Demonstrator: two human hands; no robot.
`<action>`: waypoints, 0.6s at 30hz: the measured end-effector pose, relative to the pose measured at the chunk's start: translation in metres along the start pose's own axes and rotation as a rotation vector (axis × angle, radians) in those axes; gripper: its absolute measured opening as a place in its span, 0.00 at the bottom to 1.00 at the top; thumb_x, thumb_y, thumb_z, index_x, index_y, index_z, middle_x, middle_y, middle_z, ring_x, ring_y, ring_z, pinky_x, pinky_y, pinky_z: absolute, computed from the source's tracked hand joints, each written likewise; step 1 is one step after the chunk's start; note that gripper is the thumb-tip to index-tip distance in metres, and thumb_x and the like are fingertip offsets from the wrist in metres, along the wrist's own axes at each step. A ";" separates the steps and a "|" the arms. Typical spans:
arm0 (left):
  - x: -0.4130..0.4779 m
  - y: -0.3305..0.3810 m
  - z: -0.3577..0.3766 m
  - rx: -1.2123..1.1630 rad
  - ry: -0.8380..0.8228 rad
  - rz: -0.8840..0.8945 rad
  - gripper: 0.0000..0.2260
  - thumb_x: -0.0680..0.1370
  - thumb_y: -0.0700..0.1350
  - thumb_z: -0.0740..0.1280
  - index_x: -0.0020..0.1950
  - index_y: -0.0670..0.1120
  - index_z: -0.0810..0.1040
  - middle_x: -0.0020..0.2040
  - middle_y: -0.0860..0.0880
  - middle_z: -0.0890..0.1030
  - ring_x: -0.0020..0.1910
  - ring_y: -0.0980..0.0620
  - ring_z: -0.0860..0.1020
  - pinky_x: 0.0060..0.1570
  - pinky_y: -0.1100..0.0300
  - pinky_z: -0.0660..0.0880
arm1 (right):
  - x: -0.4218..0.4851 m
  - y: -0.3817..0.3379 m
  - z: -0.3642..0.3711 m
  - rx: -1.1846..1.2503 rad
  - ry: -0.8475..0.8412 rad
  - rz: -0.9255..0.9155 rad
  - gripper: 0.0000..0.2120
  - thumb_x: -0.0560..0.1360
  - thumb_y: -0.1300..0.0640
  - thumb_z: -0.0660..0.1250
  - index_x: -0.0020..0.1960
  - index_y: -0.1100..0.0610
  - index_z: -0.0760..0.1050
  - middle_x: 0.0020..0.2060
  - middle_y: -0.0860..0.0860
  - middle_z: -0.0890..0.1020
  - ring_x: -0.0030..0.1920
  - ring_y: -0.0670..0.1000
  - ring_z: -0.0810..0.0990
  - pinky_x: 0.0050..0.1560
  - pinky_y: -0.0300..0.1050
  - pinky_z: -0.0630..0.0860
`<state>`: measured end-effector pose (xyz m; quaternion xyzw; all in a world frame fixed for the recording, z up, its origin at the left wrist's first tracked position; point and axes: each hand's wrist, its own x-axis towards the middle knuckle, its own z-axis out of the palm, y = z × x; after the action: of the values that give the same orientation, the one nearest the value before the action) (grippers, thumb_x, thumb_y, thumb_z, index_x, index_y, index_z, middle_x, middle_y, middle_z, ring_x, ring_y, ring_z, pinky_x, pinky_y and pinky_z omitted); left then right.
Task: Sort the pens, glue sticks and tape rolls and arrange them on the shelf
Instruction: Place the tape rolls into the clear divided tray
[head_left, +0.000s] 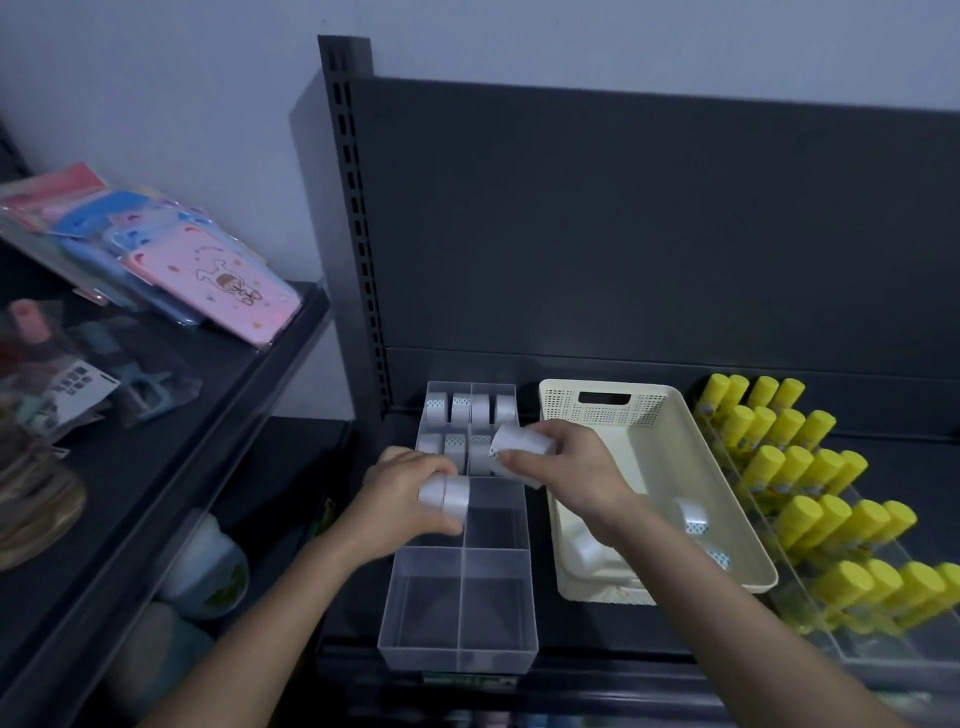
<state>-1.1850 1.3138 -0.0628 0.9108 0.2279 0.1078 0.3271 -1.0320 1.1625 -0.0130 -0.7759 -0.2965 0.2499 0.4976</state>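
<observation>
Dark metal shelf, backed by a slotted panel and a pale wall, carries a clear divided tray. The left hand grips two white tape rolls over the tray's middle. The right hand clasps a stack of rolls above its filled far compartments. Right of the tray sit a cream basket and yellow glue sticks.
</observation>
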 end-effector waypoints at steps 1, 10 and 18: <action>0.000 -0.003 0.002 0.001 0.028 0.009 0.26 0.63 0.52 0.79 0.59 0.54 0.78 0.57 0.63 0.71 0.62 0.57 0.63 0.59 0.66 0.61 | 0.001 0.001 0.001 0.000 0.002 0.001 0.16 0.66 0.50 0.77 0.50 0.54 0.79 0.39 0.45 0.79 0.39 0.44 0.76 0.35 0.33 0.70; -0.003 -0.014 0.014 0.025 0.081 -0.028 0.26 0.62 0.52 0.80 0.58 0.61 0.79 0.60 0.60 0.65 0.63 0.56 0.59 0.65 0.58 0.60 | 0.002 0.001 0.006 -0.064 -0.061 -0.024 0.13 0.67 0.51 0.76 0.49 0.52 0.78 0.39 0.45 0.80 0.38 0.43 0.77 0.34 0.30 0.70; -0.004 -0.012 0.011 0.107 0.092 -0.001 0.25 0.65 0.53 0.77 0.60 0.54 0.73 0.57 0.59 0.69 0.58 0.58 0.63 0.55 0.63 0.64 | 0.002 0.000 0.006 -0.203 -0.112 -0.067 0.20 0.65 0.50 0.77 0.55 0.53 0.77 0.44 0.46 0.81 0.44 0.46 0.79 0.43 0.38 0.75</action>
<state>-1.1888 1.3142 -0.0794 0.9209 0.2484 0.1369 0.2674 -1.0350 1.1679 -0.0156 -0.7967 -0.3733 0.2447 0.4075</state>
